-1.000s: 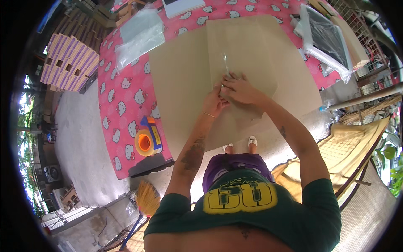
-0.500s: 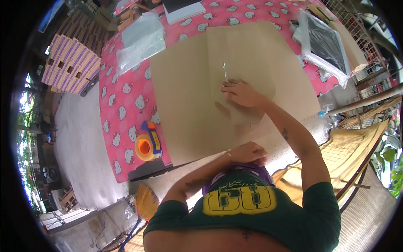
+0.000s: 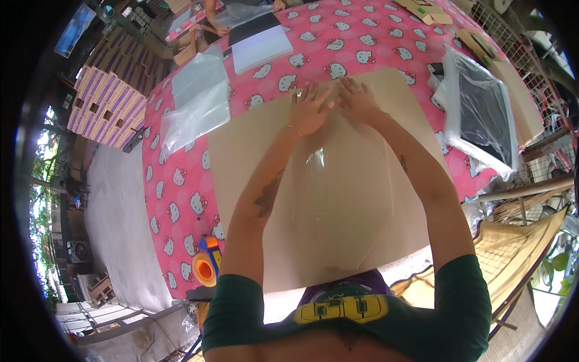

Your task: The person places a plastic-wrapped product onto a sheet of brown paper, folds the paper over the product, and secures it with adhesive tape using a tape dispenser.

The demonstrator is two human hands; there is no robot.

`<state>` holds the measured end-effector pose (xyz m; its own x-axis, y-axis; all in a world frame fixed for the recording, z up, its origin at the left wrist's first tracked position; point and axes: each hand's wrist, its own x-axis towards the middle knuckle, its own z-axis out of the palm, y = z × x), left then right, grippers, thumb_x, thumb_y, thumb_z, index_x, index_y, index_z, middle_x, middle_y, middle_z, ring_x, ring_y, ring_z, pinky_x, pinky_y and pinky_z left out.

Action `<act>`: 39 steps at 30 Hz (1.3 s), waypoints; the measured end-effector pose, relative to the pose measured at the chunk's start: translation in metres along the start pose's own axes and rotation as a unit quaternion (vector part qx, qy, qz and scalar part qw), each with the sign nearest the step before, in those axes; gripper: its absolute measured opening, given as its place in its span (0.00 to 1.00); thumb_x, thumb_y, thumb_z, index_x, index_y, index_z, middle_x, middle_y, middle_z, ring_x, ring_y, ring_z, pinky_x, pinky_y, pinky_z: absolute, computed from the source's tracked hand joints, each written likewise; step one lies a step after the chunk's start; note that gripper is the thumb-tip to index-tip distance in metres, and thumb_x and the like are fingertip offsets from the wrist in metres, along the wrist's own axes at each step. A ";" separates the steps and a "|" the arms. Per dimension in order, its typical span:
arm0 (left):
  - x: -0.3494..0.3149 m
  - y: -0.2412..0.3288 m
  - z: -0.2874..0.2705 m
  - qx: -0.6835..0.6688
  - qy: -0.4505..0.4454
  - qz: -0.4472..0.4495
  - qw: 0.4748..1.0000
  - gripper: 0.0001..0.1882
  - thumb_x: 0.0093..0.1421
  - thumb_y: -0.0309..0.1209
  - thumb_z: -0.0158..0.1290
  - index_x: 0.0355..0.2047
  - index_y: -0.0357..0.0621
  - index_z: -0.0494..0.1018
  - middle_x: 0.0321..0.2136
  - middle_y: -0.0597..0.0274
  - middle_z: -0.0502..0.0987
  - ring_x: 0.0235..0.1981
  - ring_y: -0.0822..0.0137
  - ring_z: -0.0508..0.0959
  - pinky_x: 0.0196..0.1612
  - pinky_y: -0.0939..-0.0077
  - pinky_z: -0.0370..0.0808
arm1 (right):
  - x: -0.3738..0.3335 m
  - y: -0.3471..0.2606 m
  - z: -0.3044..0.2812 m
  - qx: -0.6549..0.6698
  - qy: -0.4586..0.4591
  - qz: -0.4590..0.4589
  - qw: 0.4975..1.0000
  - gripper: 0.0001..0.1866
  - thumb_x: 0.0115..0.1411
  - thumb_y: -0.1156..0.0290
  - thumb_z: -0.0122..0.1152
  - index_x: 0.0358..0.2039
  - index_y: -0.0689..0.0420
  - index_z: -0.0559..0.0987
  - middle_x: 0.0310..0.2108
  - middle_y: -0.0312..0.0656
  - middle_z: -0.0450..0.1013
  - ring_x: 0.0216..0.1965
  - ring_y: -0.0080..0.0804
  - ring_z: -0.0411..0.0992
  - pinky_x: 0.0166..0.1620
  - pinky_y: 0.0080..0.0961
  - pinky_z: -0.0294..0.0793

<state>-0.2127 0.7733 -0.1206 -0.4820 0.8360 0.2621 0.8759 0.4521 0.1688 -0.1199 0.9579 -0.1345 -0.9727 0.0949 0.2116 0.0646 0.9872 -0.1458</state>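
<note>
Your left hand [image 3: 309, 111], drawn back half a second ago, now joins your right hand [image 3: 360, 104], both spread on the far end of the flat brown cardboard sheet [image 3: 241, 175] at the pink cat-print tabletop [image 3: 181, 211]'s near edge, so both seem to press it.

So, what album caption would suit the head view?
Both hands at the far edge of a brown cardboard sheet spread over a pink patterned tablecloth.

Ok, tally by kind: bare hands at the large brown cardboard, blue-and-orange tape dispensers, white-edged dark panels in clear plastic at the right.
Bare hands at brown cardboard, left hand and right hand: 2
Tape dispenser: 1
Wrapped panel: 1
Total: 4
</note>
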 end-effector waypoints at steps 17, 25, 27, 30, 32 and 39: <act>-0.110 0.045 0.004 0.005 -0.075 0.122 0.990 0.35 0.67 0.43 0.38 0.64 0.25 0.51 0.67 0.38 0.51 0.70 0.46 0.48 0.69 0.52 0.48 | -0.130 -0.067 -0.008 -0.002 -0.049 -0.140 0.989 0.34 0.70 0.51 0.32 0.68 0.63 0.52 0.69 0.47 0.50 0.71 0.38 0.45 0.71 0.44 0.41; -0.198 0.076 -0.022 -0.027 -0.105 0.187 0.976 0.36 0.67 0.45 0.40 0.64 0.25 0.52 0.66 0.39 0.52 0.69 0.45 0.49 0.69 0.52 0.48 | -0.219 -0.120 -0.028 -0.007 -0.068 -0.130 0.989 0.34 0.69 0.52 0.36 0.68 0.61 0.52 0.70 0.44 0.49 0.71 0.35 0.45 0.71 0.44 0.41; -0.214 0.077 -0.025 -0.027 -0.109 0.215 0.970 0.36 0.67 0.47 0.40 0.64 0.28 0.52 0.67 0.40 0.52 0.69 0.45 0.49 0.68 0.51 0.49 | -0.235 -0.126 -0.027 -0.013 -0.073 -0.121 0.990 0.34 0.69 0.52 0.39 0.68 0.59 0.52 0.70 0.42 0.49 0.71 0.34 0.45 0.71 0.45 0.42; -0.226 0.076 -0.026 -0.008 -0.100 0.262 0.960 0.34 0.66 0.49 0.41 0.66 0.41 0.53 0.67 0.42 0.52 0.68 0.43 0.52 0.67 0.48 0.52 | -0.244 -0.128 -0.024 -0.026 -0.077 -0.105 0.991 0.36 0.66 0.48 0.44 0.69 0.52 0.51 0.71 0.39 0.48 0.71 0.33 0.45 0.70 0.47 0.42; -0.227 0.073 -0.023 0.026 -0.083 0.289 0.953 0.31 0.66 0.48 0.43 0.67 0.56 0.55 0.67 0.44 0.52 0.67 0.40 0.54 0.65 0.45 0.56 | -0.247 -0.128 -0.024 -0.027 -0.076 -0.092 0.992 0.38 0.63 0.45 0.48 0.70 0.45 0.52 0.71 0.37 0.47 0.71 0.33 0.45 0.70 0.50 0.44; -0.239 0.073 -0.015 0.149 -0.027 0.329 0.932 0.31 0.61 0.37 0.49 0.63 0.82 0.59 0.67 0.46 0.51 0.66 0.36 0.54 0.59 0.37 0.62 | -0.271 -0.113 -0.026 -0.046 -0.026 0.025 0.998 0.44 0.51 0.39 0.57 0.68 0.34 0.55 0.71 0.37 0.46 0.71 0.37 0.46 0.68 0.54 0.47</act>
<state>-0.0337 0.6016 -0.1564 0.1574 0.9736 0.1655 0.9525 -0.1055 -0.2858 0.1426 0.8239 -0.1505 -0.9779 0.1406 0.1548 0.1320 0.9891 -0.0646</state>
